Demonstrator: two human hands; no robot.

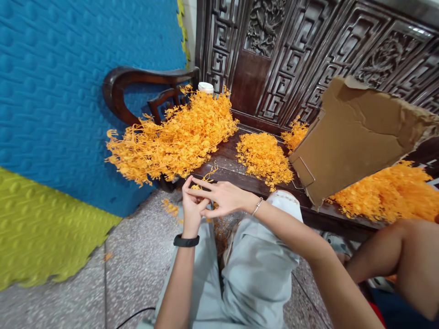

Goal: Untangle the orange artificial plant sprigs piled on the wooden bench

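Observation:
My left hand [192, 211] and my right hand [226, 197] meet above my knees, with their fingertips pressed together. Between and just behind the fingers, a small orange plastic piece [208, 175] with thin, stringy branches sticks out. Both hands are closed around it, though the fingers partly hide it and the exact grip is not clear. Just beyond them, a large heap of similar orange branched pieces [178, 141] lies on the dark wooden bench [224, 164]. A smaller pile of the same pieces [263, 157] sits to its right.
A cardboard sheet or box flap [356, 141] leans at the right, near more orange pieces [387, 192]. A white lid [206, 87] shows behind the large heap. The bench's curved armrest [116, 87] is at left. Another person's bent leg [408, 260] is close at right.

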